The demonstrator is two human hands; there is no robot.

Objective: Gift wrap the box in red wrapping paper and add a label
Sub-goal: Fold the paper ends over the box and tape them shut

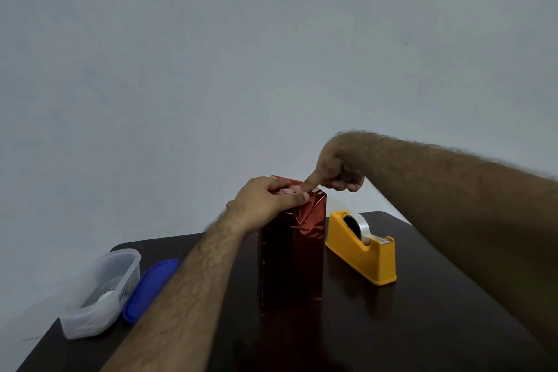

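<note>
Holding the top of the box (292, 254) with my left hand (265, 199), I curl my fingers and thumb around its upper end so it does not tip. My right hand (336, 167) comes in from 3 o'clock. Its pointing finger (311, 183) sticks out and presses down on the folded paper at the very top, right next to my left fingertips. My other right fingers are curled under and hold nothing that I can see.

The box stands up tall in the middle of the dark table (422, 326). It is covered in shiny red wrapping paper (308, 217). The paper near the top is creased and folded inward, and a small pale shiny patch shows under my fingers there. I cannot tell what that patch is.

At 3 o'clock from the box, just beside it, sits a yellow tape holder (362, 254) with a roll of clear tape (357, 225) in it. They look very close, but I cannot tell if they touch.

At 9 o'clock, well away from the box near the table's edge, sits a clear plastic tub (99, 293). Something small and pale lies inside it, too blurry to name. A blue lid (149, 288) lies flat right beside the tub, between the tub and my left arm.

Behind the table is a plain pale wall (211, 54).
</note>
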